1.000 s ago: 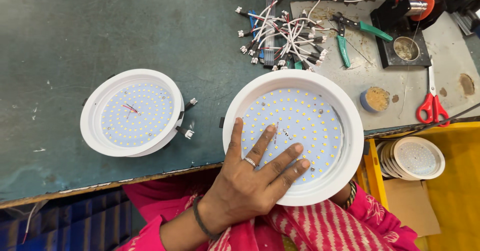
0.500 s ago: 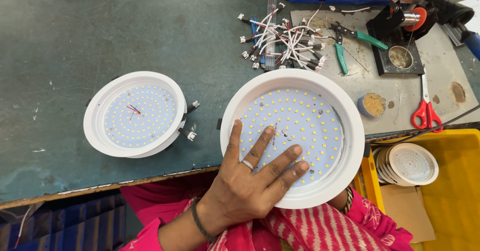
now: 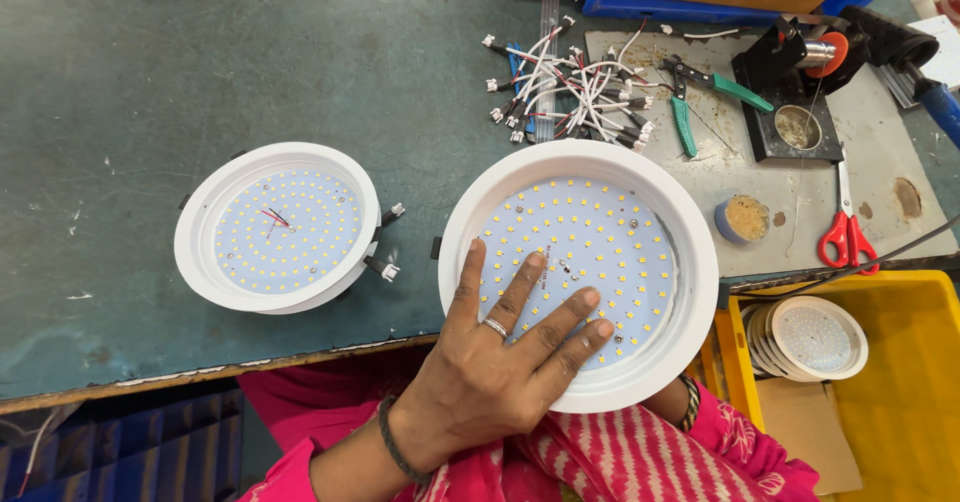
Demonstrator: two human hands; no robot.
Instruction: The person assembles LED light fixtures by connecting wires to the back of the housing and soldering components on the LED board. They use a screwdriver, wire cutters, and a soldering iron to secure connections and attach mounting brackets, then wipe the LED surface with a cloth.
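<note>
A large round white lamp housing [image 3: 690, 292] with a pale LED board [image 3: 600, 232] inside lies at the table's near edge and overhangs it towards me. My left hand [image 3: 500, 362] rests flat on the board with its fingers spread, a ring on one finger, and holds nothing. Of my right arm only the wrist [image 3: 688, 402], with a bangle, shows under the housing's near right rim. The right hand itself is hidden beneath the housing.
A smaller white LED lamp [image 3: 277, 227] with red and white wires lies to the left. Behind are a heap of white connector leads [image 3: 575, 87], green-handled pliers [image 3: 690, 112], a soldering stand [image 3: 795, 72], a small paste pot [image 3: 743, 219] and red scissors [image 3: 845, 232]. A yellow bin [image 3: 900, 402] at right holds stacked lamps.
My left hand stays spread flat on the LED board. Only the view has shifted slightly; the lamps have not visibly moved.
</note>
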